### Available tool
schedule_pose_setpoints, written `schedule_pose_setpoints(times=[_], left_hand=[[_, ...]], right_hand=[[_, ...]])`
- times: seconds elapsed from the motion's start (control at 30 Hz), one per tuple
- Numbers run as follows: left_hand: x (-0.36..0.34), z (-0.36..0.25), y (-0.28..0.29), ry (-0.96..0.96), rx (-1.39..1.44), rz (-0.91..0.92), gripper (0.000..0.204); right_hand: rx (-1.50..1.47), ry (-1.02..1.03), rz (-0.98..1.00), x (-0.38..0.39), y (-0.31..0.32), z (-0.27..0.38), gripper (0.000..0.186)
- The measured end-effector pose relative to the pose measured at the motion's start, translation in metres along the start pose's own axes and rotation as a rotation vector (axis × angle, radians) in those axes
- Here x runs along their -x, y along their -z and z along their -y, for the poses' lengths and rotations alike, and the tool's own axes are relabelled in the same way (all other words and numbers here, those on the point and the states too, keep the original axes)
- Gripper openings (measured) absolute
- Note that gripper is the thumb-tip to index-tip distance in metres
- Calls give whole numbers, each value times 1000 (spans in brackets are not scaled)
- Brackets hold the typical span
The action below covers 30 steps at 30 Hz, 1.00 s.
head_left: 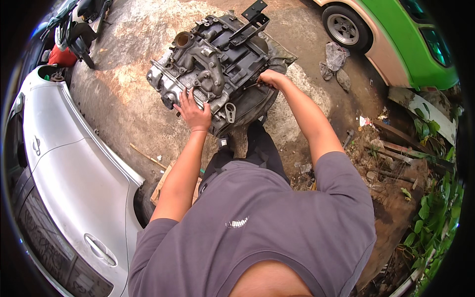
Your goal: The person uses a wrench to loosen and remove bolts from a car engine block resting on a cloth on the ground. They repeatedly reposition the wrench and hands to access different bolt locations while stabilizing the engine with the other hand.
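Observation:
A greasy metal car engine (213, 64) rests in front of me on a dark, crumpled cover (257, 106). My left hand (194, 111) lies on its near left edge, fingers spread over the ribbed metal, gripping nothing. At the engine's right side my right hand (272, 79) is closed, fingers curled round something thin and dark whose kind I cannot make out. Between the hands, a metal lug with a round hole (230, 113) sticks out toward me. A black bracket (250, 27) rises from the engine's far right, and a round metal opening (183, 39) faces up at its far left.
A silver car (74, 163) stands close on my left, with a parked motorcycle (79, 39) beyond it. At the far right is a green and cream vehicle (391, 44). A rag (336, 57) lies near its wheel. Planks (396, 148) and leafy plants (430, 222) border my right.

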<state>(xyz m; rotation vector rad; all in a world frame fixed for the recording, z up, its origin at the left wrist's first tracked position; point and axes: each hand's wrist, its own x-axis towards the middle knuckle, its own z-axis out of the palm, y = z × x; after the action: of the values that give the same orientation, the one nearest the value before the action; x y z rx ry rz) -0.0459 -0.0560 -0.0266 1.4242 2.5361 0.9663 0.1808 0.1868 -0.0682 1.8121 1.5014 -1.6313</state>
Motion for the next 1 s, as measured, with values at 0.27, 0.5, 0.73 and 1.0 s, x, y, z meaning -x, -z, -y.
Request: schedule_pose_setpoints(times=[0.27, 0.5, 0.73, 1.0], left_hand=[[1, 1, -1, 0, -19, -24, 71], [1, 0, -1, 0, -49, -15, 70], [2, -1, -1, -12, -56, -29, 69], [1, 1, -1, -30, -22, -15, 69]], right_hand=[[21, -16, 156, -14, 20, 5, 16], [-208, -93, 276, -21, 25, -2, 18], [-283, -83, 229, -8, 18, 9, 24], [-367, 63, -28, 36, -41, 29, 20]])
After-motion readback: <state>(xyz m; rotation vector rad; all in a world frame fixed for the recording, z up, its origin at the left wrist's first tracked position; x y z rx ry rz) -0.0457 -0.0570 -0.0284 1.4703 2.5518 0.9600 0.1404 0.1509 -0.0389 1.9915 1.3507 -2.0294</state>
